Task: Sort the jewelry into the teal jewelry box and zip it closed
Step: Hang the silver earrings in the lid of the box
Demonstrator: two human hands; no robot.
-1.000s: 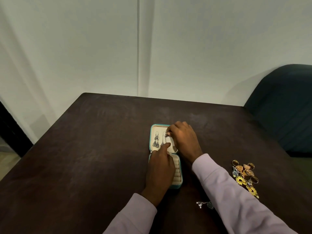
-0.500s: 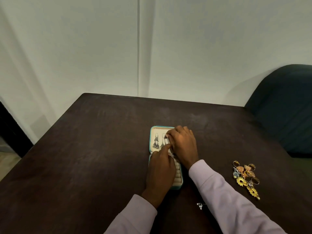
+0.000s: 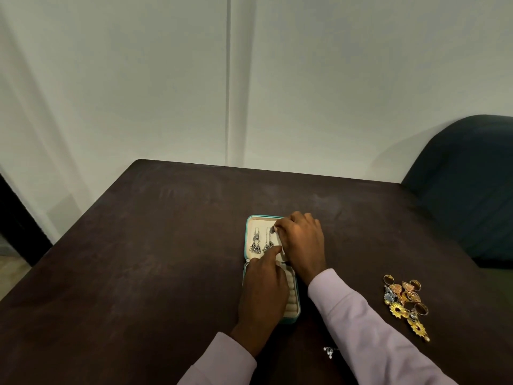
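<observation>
Our right hand point(image 3: 301, 241) has slid toward the far end of the open teal jewelry box point(image 3: 248, 247) mid-counter, fingers pinched on the second silver earring point(image 3: 268, 240), while our left hand point(image 3: 263, 290) rests uncurled on the box. The earring looks nearly seated; the gold jewelry pile point(image 3: 405, 304) right of the box awaits sorting.

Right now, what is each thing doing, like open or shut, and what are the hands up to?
Teal jewelry box: open, lying flat on the table.
Silver earrings: two hang in the lid.
Right hand: fingers pinch a small silver piece at the lid.
Left hand: rests on the box.
Gold jewelry pile: unsorted on the table.
Small silver piece: loose beside the sleeve.
</observation>
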